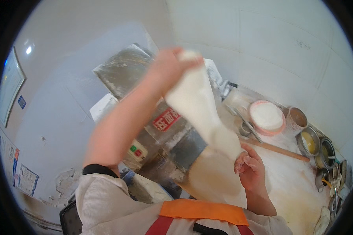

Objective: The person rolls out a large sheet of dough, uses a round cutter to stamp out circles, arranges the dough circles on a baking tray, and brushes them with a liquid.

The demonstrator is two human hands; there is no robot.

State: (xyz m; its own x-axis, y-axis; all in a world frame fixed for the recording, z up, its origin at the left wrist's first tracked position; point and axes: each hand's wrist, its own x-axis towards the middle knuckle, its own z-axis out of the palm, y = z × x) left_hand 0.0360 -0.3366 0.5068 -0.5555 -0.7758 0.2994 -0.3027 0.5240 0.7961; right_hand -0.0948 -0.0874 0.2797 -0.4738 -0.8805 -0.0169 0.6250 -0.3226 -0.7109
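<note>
Left hand (171, 68): raised, clamped on the top of a white dough sheet (199, 105).
Right hand (250, 168): well apart from the left, curled at the sheet's lower end; cannot tell whether gripping.
Sheet's position: slanting between both hands, before a metal machine (161, 136).
Pink bowl (267, 117): filled with white powder, on the floured counter (283, 172).
Brown tub (297, 118): just beside it, contents unclear.
Steel bowl (309, 141): yellow contents.

From the wearer's head, one wide fisheye view faces down, close above the left hand (174, 68), right hand (251, 168) and tabletop (288, 180).
</note>
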